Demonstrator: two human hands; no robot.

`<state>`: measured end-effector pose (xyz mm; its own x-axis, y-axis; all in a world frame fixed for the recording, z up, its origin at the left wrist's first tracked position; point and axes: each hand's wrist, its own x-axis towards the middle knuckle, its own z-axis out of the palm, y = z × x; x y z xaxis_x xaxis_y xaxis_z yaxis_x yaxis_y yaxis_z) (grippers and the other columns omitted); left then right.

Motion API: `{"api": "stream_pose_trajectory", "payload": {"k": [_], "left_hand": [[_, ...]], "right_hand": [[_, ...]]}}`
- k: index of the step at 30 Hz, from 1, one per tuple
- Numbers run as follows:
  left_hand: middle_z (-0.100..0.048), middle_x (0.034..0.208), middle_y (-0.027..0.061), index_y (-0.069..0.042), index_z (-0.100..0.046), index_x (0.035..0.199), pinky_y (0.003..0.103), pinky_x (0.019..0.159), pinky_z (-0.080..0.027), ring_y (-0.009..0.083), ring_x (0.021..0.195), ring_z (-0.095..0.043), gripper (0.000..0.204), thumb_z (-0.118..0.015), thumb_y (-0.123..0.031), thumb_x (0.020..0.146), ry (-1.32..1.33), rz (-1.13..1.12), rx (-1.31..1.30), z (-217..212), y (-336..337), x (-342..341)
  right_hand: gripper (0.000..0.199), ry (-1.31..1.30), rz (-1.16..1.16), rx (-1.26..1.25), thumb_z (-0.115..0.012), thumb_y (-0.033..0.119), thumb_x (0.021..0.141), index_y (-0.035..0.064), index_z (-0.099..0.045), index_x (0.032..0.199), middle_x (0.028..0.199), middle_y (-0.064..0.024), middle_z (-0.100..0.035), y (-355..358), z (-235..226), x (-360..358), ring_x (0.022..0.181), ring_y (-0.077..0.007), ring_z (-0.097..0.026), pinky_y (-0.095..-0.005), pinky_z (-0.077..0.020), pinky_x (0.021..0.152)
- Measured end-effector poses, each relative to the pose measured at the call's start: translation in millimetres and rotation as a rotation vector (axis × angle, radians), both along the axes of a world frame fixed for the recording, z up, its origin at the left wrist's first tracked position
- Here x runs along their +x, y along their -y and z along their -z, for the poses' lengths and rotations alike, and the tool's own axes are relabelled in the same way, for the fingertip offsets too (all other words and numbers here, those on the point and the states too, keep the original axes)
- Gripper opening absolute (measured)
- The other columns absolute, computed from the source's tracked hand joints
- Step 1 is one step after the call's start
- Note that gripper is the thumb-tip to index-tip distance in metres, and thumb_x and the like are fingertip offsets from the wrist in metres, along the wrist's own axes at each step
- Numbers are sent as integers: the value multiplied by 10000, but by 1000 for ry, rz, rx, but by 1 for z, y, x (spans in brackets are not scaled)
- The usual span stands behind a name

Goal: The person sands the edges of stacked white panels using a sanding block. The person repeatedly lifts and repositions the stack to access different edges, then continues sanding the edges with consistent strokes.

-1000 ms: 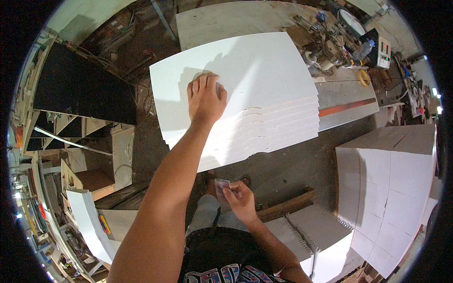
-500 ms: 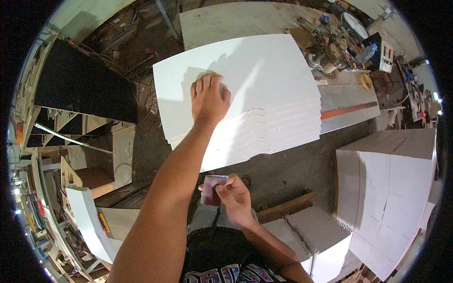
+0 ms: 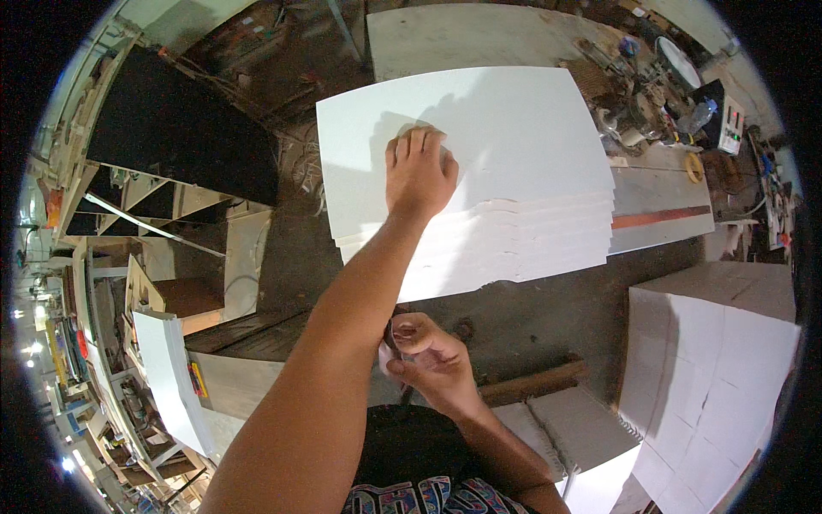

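A stack of white boards (image 3: 531, 128) lies before me, their near edges stepped, with small chips along them. My left hand (image 3: 419, 167) rests on the top board with fingers bent and thumb to the right. A greyish edge shows between thumb and forefinger, but what lies under the palm is hidden. Below my left forearm, close to my body, my right hand (image 3: 432, 360) is closed around a small flat reddish-brown piece (image 3: 390, 334). Only its dark edge shows now, and the forearm partly covers it.
At the right stands a tall stack of pale boards (image 3: 693, 368), with a lower stack (image 3: 582, 420) nearer me. A dark-topped wooden frame (image 3: 180, 137) stands left. Behind the boards is a bench (image 3: 462, 34), with cluttered tools and a yellow tape roll (image 3: 694, 168) to its right.
The whole view has shifted, so the boards sit farther right. My left hand remains on the top board. My right hand has turned and drawn the brown piece in beside the left forearm.
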<state>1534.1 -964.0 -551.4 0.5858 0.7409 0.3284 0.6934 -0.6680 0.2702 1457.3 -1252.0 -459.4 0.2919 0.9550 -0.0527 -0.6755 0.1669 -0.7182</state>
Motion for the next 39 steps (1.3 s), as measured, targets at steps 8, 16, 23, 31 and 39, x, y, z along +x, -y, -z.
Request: {"api": "stream_pose_trajectory", "payload": {"k": [8, 16, 23, 31, 39], "left_hand": [[-600, 1534, 134, -117, -618, 1553, 568, 1371, -360, 335, 1534, -538, 487, -689, -319, 1115, 7, 16, 26, 1, -1, -1], [-593, 1538, 151, -118, -622, 1558, 574, 1376, -363, 337, 1537, -543, 484, -691, -321, 1123, 0, 13, 20, 2, 0, -1], [-601, 1539, 127, -106, -646, 1531, 550, 1381, -356, 320, 1532, -542, 457, -676, -313, 1125, -11, -7, 5, 1, -1, 0], [-610, 1516, 153, -126, -646, 1527, 573, 1368, -365, 346, 1514, -559, 466, -709, -314, 1106, 17, 18, 36, 1, -1, 0], [-587, 1557, 104, -106, -650, 1554, 533, 1372, -353, 301, 1541, -523, 477, -666, -329, 1133, -64, -21, -4, -1, 1, 0]], "right_hand": [[249, -102, -187, -5, -905, -85, 1005, 39, -748, 1154, 1460, -133, -705, -2, -3, 10, 1342, -253, -697, -412, -574, 1152], [254, 180, -303, -128, -939, -4, 1011, 40, -789, 1212, 1425, -137, -811, 30, 16, 35, 1354, -256, -757, -421, -597, 1179], [335, 888, 252, -610, -901, 105, 1063, 72, -853, 1393, 1317, -154, -847, 49, 85, 77, 1330, -311, -773, -461, -599, 1163], [306, 1650, 547, -685, -852, 180, 1097, 147, -883, 1400, 1337, -148, -723, 36, 147, 120, 1281, -391, -673, -549, -574, 1064], [390, 849, 494, -693, -744, 246, 1199, 52, -796, 1533, 1218, -104, -782, 20, 147, 102, 1092, -232, -721, -412, -613, 936]]}}
